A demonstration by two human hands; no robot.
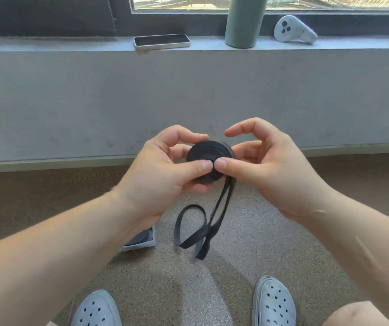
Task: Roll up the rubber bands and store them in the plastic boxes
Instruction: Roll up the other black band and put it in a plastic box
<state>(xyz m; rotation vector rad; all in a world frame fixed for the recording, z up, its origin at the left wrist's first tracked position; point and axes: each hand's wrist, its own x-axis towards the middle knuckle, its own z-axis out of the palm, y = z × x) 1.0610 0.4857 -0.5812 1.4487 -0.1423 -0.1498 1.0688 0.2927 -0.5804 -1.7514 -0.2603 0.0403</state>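
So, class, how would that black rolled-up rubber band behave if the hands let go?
The black coiled rubber band is probably floppy: its loose tail hangs limp in loops. It would likely unwind, since the left hand and right hand pinch it.

Up on the grey window sill [47, 44], a phone [162, 40] lies flat at eleven o'clock. A sage-green tumbler [244, 22] stands upright at twelve, and a white game controller [293, 29] rests at one o'clock, apart from the tumbler. A plain grey wall [94, 102] runs below the sill. Down at six, a left clog [95, 310] and a right clog [274, 302], pale and perforated, sit on the speckled floor [259, 243].
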